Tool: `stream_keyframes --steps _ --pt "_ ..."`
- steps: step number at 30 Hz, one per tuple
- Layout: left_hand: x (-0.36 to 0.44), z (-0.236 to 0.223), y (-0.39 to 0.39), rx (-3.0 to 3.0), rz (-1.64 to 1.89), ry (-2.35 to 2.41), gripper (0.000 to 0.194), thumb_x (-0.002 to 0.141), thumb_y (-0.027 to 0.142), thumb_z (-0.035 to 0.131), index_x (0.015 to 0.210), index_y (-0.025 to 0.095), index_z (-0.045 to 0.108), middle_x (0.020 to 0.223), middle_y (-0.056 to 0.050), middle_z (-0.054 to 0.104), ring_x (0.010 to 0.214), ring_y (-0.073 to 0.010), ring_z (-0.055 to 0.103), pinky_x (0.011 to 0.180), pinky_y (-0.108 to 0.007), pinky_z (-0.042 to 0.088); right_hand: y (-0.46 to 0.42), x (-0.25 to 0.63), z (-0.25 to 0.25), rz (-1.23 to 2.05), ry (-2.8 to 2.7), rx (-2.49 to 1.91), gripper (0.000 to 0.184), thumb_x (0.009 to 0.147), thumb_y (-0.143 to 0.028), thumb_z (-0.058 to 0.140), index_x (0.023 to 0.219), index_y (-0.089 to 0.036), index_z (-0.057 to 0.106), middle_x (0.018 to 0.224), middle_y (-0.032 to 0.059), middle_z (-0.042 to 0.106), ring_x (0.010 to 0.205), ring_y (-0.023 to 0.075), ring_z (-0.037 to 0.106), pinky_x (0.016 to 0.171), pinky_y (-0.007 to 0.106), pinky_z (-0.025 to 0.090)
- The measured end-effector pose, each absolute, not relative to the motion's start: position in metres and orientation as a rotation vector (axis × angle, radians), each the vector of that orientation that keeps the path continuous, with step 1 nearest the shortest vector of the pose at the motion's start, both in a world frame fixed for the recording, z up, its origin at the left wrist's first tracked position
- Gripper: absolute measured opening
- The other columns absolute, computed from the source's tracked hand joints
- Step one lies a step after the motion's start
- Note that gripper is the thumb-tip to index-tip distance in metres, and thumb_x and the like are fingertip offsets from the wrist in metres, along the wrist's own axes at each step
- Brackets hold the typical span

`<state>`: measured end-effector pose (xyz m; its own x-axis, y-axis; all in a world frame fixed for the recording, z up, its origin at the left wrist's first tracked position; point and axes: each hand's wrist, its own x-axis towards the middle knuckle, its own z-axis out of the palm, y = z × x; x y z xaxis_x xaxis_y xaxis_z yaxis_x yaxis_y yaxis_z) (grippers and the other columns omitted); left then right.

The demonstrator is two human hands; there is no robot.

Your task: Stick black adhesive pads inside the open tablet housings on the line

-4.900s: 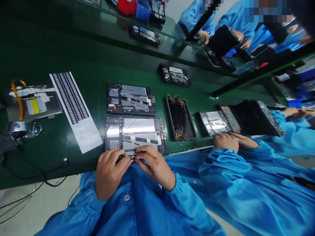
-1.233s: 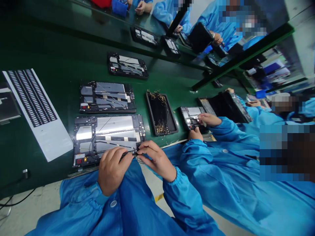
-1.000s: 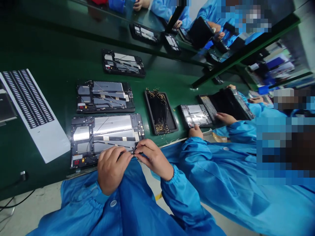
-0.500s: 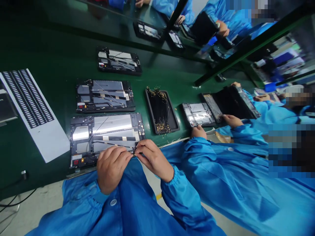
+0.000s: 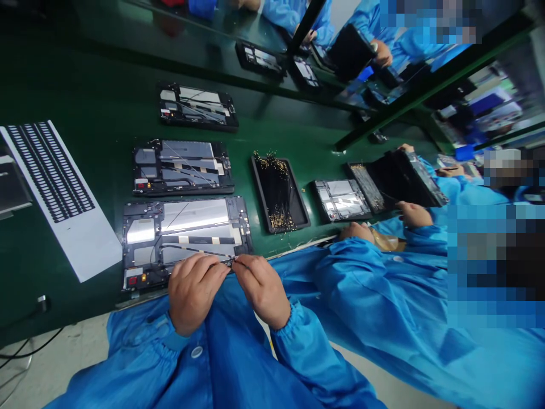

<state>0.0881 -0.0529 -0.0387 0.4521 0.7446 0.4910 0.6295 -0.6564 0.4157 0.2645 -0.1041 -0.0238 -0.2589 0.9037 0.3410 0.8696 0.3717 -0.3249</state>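
An opened tablet (image 5: 196,216), its battery and boards bare, lies at the bench's front edge. My left hand (image 5: 193,292) rests over its near edge, fingers bent and pressed together toward the lower right corner. My right hand (image 5: 264,289) meets it there, thumb and fingertips pinched at that corner. Whatever the fingertips grip is too small to make out. Right of the tablet stands a black tray (image 5: 304,215) of thin black cables with gold ends. Behind it lie a second opened tablet (image 5: 183,166) and a third one (image 5: 198,106).
A white sheet with rows of dark stickers (image 5: 51,170) lies on the left of the green bench (image 5: 97,96). At right a co-worker's hands (image 5: 413,215) are near another opened tablet (image 5: 343,199). A green metal post (image 5: 383,111) crosses behind.
My right hand has turned, its wrist dropping lower, while the fingertips stay at the tablet's corner. My left hand is nearly still. The far tablet has shifted slightly left; the co-worker's hands have moved right.
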Motion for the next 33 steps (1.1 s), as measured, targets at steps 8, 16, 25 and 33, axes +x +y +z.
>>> stream_keyframes --steps 8,16,25,33 --pt "0.065 -0.042 -0.058 2.743 0.997 1.024 0.028 0.089 0.019 0.065 0.116 0.028 0.068 0.118 -0.003 0.072 0.11 -0.021 0.064 0.097 -0.035 0.046 -0.112 0.27 -0.034 0.056 -2.095 -1.435 0.037 0.094 -0.014 0.06 0.131 -0.02 0.061 0.121 0.0119 0.068 0.108 0.0242 0.065 0.089 0.04 0.056" --pt "0.011 -0.033 -0.056 1.765 0.841 1.839 0.074 0.096 0.049 0.048 0.158 0.023 0.018 0.162 -0.01 0.03 0.148 -0.0298 0.033 0.122 -0.048 0.03 -0.091 0.283 -0.058 0.586 -1.452 -1.743 0.04 0.104 -0.034 0.037 0.137 -0.021 0.057 0.138 0.0119 0.058 0.132 0.023 0.051 0.112 0.047 0.041" --pt "-0.001 -0.008 -0.061 1.601 0.975 1.796 0.057 0.097 0.046 0.045 0.151 0.031 0.038 0.157 -0.001 0.041 0.145 -0.0208 0.039 0.122 -0.039 0.03 -0.099 0.273 -0.033 0.62 -1.304 -1.708 0.04 0.104 -0.04 0.041 0.132 -0.022 0.063 0.138 0.0102 0.06 0.131 0.0228 0.051 0.113 0.043 0.039" --pt "0.004 -0.027 0.109 1.69 1.018 1.685 0.055 0.092 0.031 0.044 0.143 0.014 0.048 0.151 -0.014 0.048 0.142 -0.025 0.043 0.121 -0.044 0.031 0.08 0.296 -0.042 0.476 -1.527 -1.607 0.055 0.101 -0.053 0.035 0.101 -0.016 0.076 0.11 0.0158 0.072 0.111 0.0273 0.063 0.103 0.049 0.046"
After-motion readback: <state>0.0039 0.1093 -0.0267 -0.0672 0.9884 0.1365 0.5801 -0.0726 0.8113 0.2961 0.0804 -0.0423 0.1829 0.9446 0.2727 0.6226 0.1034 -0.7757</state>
